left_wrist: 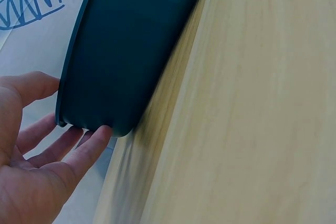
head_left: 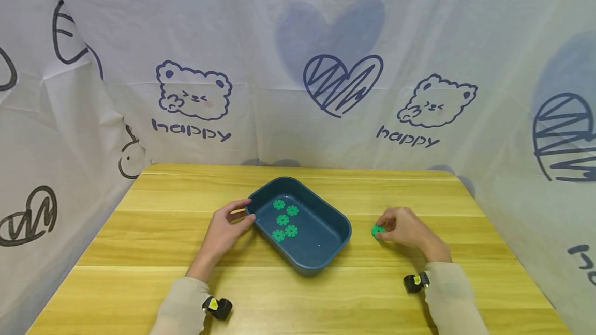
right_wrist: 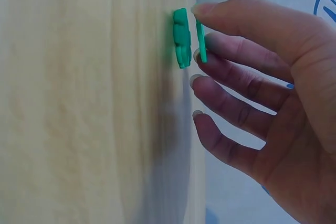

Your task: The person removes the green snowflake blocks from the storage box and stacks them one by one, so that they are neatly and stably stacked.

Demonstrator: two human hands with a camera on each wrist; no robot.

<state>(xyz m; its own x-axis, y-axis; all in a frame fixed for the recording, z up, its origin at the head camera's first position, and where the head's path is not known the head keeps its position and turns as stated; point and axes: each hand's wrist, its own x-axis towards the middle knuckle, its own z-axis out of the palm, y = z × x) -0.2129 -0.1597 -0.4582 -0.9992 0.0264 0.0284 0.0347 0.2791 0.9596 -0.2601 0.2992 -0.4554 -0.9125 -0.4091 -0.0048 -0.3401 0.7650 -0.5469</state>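
Five green flower-shaped discs (head_left: 282, 219) in the dark blue tub (head_left: 307, 244), all between 8 and 11 o'clock of its middle; the two at 8 sit side by side. Tub is upright on the wooden table (head_left: 346, 293), long axis slanting roughly 10 to 4.

Left hand (head_left: 222, 234): grasping the tub at its 9-to-10 o'clock corner. Left wrist view has fingertips against the outer wall and a digit up at the rim. How hard it grips, can't tell.

Right hand (head_left: 406, 229): off the tub at 3 o'clock, well clear of the wall, pinching one thin green disc (right_wrist: 201, 40) by thumb and fingertips, edge-on in the right wrist view. Remaining fingers spread, loosely bent. Thicker green piece (right_wrist: 181, 38) just beside the held disc, small gap between; can't tell if it's one part or a stack.

Both sleeves (head_left: 451, 299) light, dark wrist-worn unit (head_left: 219, 308) at each cuff. White printed cloth (head_left: 270, 107) hangs past the table's 12 o'clock edge.
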